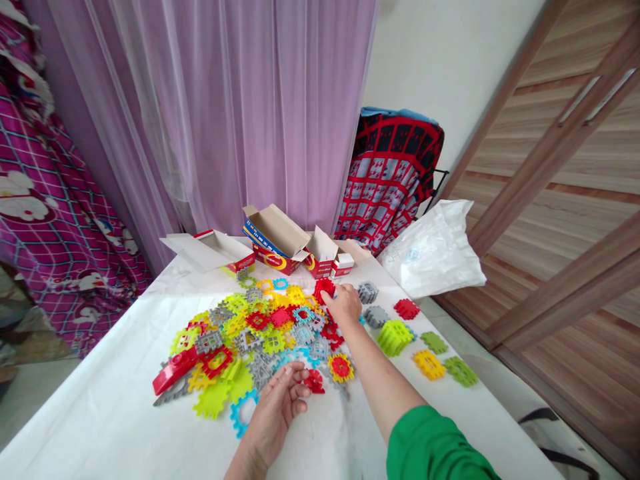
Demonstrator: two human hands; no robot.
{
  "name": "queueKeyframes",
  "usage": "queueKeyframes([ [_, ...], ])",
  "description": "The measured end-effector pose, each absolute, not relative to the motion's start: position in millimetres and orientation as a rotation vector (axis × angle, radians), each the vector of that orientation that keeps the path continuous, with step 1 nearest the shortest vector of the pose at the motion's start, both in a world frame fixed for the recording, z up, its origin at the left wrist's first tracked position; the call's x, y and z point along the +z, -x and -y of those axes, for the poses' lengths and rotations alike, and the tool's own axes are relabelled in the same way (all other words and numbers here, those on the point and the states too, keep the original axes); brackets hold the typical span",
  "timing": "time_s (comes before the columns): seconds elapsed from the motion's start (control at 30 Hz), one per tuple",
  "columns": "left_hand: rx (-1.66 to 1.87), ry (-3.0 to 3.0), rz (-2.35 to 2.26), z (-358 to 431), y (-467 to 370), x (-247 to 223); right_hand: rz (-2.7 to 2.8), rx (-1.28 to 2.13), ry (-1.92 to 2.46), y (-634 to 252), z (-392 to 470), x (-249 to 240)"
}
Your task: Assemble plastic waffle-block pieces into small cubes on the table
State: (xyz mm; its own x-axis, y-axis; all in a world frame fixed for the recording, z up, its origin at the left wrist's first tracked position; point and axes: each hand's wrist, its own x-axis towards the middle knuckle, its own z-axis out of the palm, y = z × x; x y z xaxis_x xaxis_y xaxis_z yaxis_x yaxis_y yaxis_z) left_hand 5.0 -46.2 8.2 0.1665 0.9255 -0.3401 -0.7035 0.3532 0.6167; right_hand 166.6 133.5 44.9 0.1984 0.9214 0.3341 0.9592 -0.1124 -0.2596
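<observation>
A mixed heap of plastic interlocking building pieces [273, 341] in yellow, green, grey, red and blue covers the middle of the white table. At the heap's far right side, my right hand [345, 303] has its thumb and fingers closed on a red toothed piece [324, 289]. My left hand [281, 403] hovers at the near edge with loosely curled, parted fingers and nothing in them. Close to its fingertips lies another red piece [315, 381]. A blue square frame piece [243, 413] is just left of that hand.
Sorted pieces lie at right: a green stack [395, 337], grey stacks [376, 316], a red piece [407, 308] and a yellow piece [429, 365]. Open cardboard boxes [273, 257] stand along the back edge. A white plastic bag [430, 257] is beyond the right edge.
</observation>
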Motion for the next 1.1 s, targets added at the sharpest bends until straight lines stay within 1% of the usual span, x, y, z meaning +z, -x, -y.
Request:
queueKeyframes([
  [1.1, 1.225, -0.161, -0.775, 44.9, 2.9, 10.0, 1.726, -0.023, 2.105, -165.0, -131.5, 47.6],
])
